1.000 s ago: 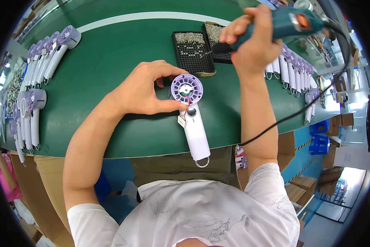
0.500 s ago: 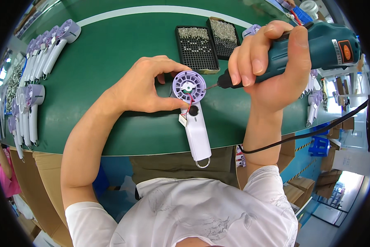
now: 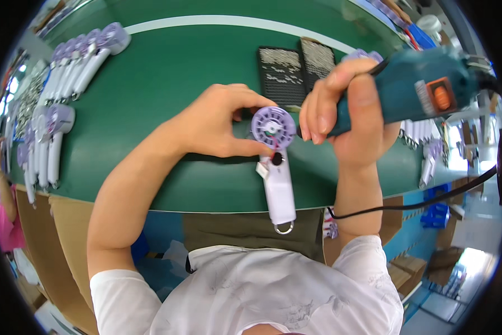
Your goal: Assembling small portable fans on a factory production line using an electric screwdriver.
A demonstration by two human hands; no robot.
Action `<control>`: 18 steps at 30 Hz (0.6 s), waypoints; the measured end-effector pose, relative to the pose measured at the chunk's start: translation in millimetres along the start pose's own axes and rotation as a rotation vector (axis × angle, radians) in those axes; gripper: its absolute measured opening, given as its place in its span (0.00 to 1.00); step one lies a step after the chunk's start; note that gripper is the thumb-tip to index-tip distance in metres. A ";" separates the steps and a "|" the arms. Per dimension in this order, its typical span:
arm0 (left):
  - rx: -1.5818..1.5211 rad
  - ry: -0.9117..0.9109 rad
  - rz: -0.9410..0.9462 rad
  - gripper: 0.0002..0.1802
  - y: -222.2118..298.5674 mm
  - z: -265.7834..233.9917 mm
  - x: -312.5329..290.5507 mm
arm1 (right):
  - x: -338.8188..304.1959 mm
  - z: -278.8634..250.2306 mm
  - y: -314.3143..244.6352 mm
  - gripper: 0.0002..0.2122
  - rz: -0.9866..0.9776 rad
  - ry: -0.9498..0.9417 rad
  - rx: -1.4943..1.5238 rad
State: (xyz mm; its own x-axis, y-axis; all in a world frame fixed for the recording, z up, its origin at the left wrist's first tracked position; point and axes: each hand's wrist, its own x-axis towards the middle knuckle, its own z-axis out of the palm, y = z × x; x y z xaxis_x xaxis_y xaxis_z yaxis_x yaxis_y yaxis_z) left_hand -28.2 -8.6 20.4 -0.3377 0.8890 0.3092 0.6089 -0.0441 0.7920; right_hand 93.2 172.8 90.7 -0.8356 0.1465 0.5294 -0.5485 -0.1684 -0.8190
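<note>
Between the thumb and fingers of my left hand [image 3: 220, 120] is the round purple head of a handheld fan [image 3: 280, 187]. Its white handle points toward me, with a metal loop at the end, a black button, thin red wire and a small white connector. My right hand [image 3: 354, 106] is wrapped round a teal electric screwdriver [image 3: 413, 89], held nearly level. The driver's tip meets the right rim of the fan head; the exact contact is blurred and partly hidden by my fingers.
Two black trays of small screws, one tray [image 3: 281, 84] and another tray [image 3: 317, 58], lie beyond the fan. More fans [image 3: 89, 58] are lined up at the left, others [image 3: 429, 153] at the right. A black cord [image 3: 418, 207] trails from the driver. Cardboard boxes [image 3: 55, 240] stand below the green table [image 3: 189, 61].
The driver's tip has moved in against the fan head's rim, and my right hand has come closer to my left. The whole view has shifted slightly and is blurrier.
</note>
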 end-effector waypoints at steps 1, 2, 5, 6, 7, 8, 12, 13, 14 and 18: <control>-0.006 0.012 0.014 0.35 -1.0 0.9 -1.9 | -3.4 5.9 3.1 0.04 0.034 0.024 0.005; -0.010 0.023 0.033 0.35 -0.8 1.9 -0.6 | -5.4 9.3 4.3 0.05 0.065 0.047 0.006; -0.014 -0.020 0.054 0.34 3.5 1.7 4.6 | -2.5 0.6 5.4 0.09 0.046 -0.144 0.074; -0.058 -0.010 0.052 0.35 -0.6 3.7 2.9 | 1.1 -1.5 7.8 0.10 0.049 -0.189 0.102; -0.041 0.009 0.089 0.35 -1.2 6.1 6.4 | 2.8 -9.8 6.4 0.10 0.062 -0.225 0.144; -0.059 0.012 0.076 0.35 -2.0 6.8 4.0 | 3.0 -10.0 10.1 0.10 0.077 -0.222 0.161; -0.089 -0.017 0.022 0.35 -2.2 6.3 1.4 | 3.9 -8.0 12.5 0.10 0.083 -0.262 0.125; -0.077 -0.006 0.030 0.35 -1.4 5.1 -0.7 | 5.2 -6.6 12.0 0.10 0.089 -0.264 0.156; -0.067 -0.017 0.008 0.34 -0.7 3.9 -2.8 | 6.5 -4.8 13.7 0.10 0.087 -0.275 0.170; -0.068 -0.033 0.012 0.33 -1.7 5.2 -5.0 | 4.5 -2.5 14.2 0.09 0.105 -0.273 0.135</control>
State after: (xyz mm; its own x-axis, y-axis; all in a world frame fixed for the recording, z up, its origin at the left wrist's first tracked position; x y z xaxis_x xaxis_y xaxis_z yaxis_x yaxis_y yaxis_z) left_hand -23.8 -10.6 14.7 -0.3061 0.9027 0.3025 0.5623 -0.0850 0.8225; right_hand 81.8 173.5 80.9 -0.8555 -0.1422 0.4979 -0.4424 -0.2990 -0.8455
